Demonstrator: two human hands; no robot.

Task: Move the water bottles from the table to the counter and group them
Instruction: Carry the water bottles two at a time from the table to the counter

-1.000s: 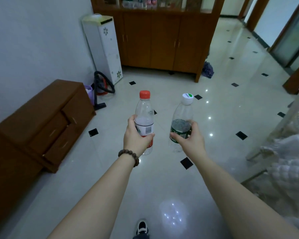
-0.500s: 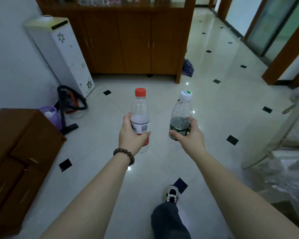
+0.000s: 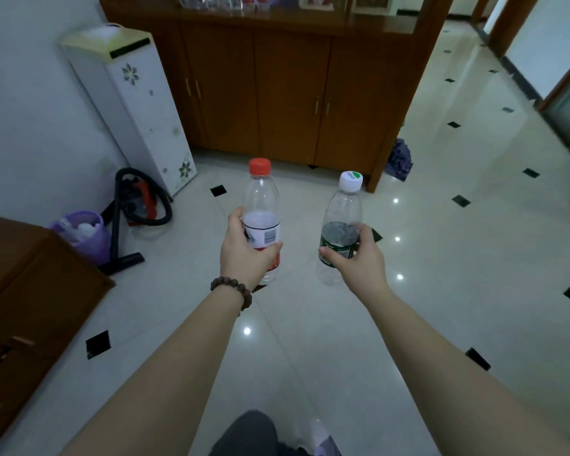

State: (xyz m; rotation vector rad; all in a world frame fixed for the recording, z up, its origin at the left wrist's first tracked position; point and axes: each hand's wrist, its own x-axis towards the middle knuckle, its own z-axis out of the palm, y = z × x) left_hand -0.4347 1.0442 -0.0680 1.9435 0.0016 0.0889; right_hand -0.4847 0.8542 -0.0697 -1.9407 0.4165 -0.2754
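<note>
Ahead of me, open glossy tile floor (image 3: 425,258) runs to the wooden counter (image 3: 293,93). My left hand (image 3: 244,255) grips the red-capped bottle (image 3: 260,205), my right hand (image 3: 356,261) the white-capped bottle (image 3: 343,225), both upright and apart.

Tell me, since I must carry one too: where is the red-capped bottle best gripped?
Around its labelled middle, from the side, as the left hand holds the red-capped bottle: it stands upright, and the straight round body there fits a wrapping palm.
</note>
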